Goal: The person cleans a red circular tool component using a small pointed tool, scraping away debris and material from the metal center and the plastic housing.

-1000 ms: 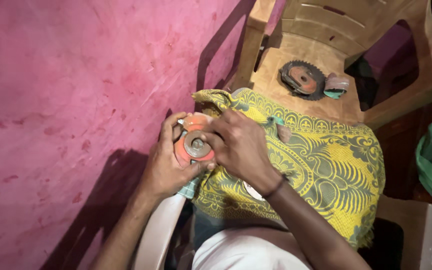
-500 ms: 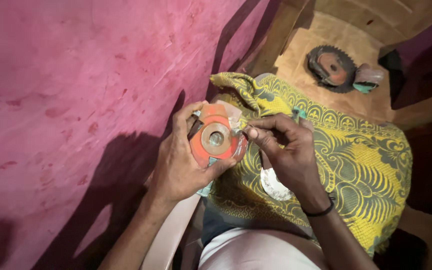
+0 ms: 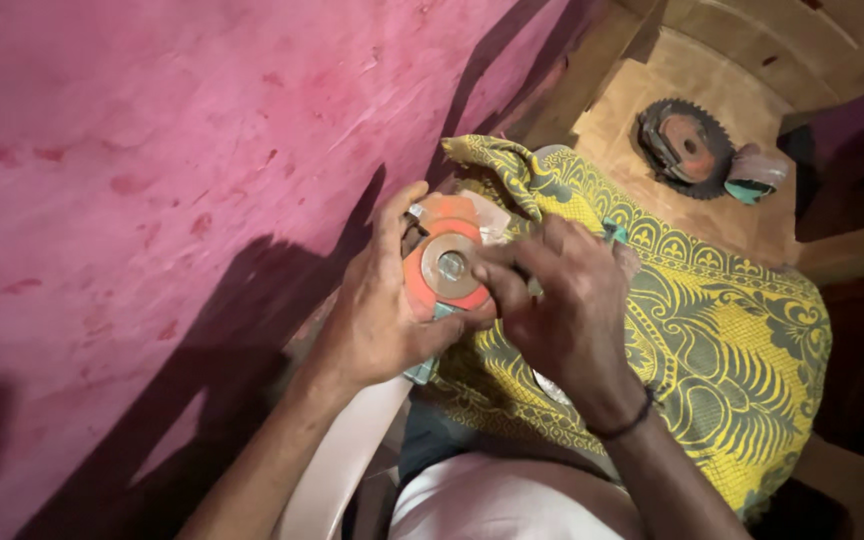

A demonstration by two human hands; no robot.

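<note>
Right hand [image 3: 562, 310] has slid back in over the yellow patterned cloth [image 3: 722, 340] on the lap, fingers pinching the orange disc [image 3: 447, 268] that the left hand [image 3: 382, 310] grips by the pink wall [image 3: 152, 150], toothed blade [image 3: 687, 145] beyond.

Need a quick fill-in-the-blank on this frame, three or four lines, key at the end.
1. The left hand grips a round disc coloured ____.
2. The right hand wears a dark band on its ____.
3. The toothed saw blade lies on the seat of a wooden ____.
4. The patterned cloth under the hands is green and ____.

Missing words: orange; wrist; chair; yellow
</note>
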